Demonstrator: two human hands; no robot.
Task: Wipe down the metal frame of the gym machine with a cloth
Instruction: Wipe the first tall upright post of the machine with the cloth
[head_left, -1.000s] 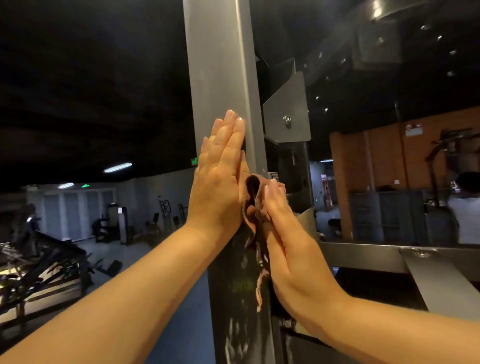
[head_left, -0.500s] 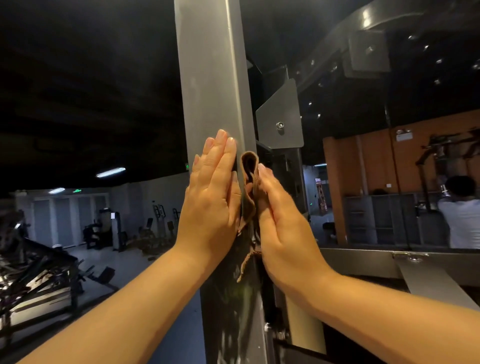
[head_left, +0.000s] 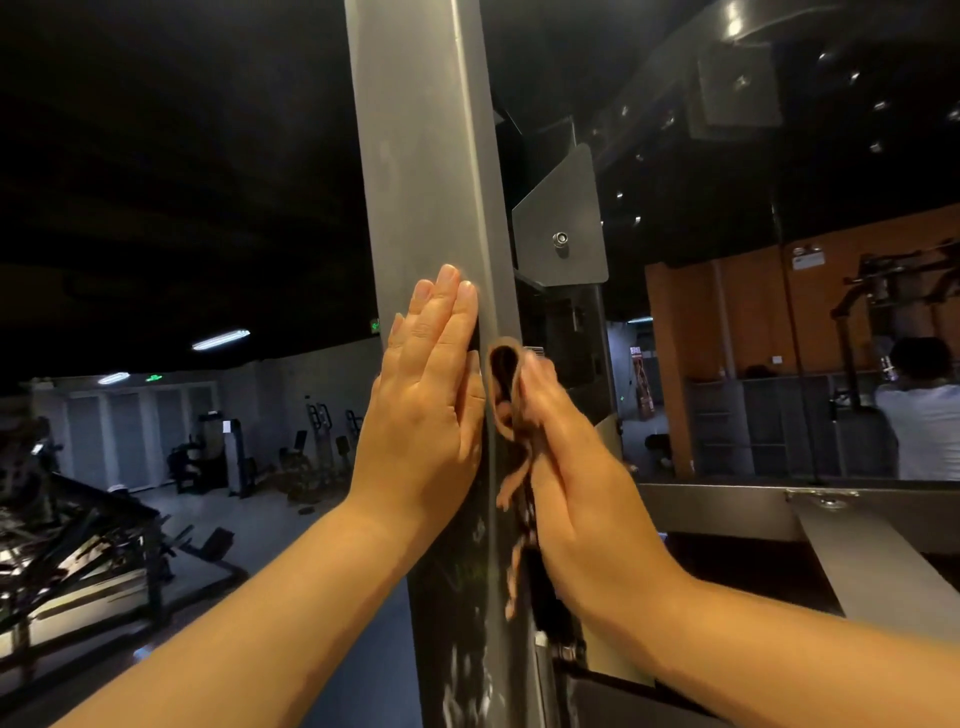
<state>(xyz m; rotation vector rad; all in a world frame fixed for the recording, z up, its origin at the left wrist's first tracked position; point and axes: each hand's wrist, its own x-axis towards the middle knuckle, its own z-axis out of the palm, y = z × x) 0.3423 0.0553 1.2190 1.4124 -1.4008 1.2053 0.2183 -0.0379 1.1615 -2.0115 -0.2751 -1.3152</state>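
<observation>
Brown cloth (head_left: 503, 384): 1 | metal post (head_left: 426, 156): 1 | left hand (head_left: 426, 415) flat on post | right hand (head_left: 576, 467) flat, pressing cloth

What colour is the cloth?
Brown. The cloth shows best in the head view, pressed by the right hand against the metal post.

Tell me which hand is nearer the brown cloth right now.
Right. The right hand presses the brown cloth against the side face of the metal post. The left hand lies flat on the post's front face, just left of the cloth.
</observation>
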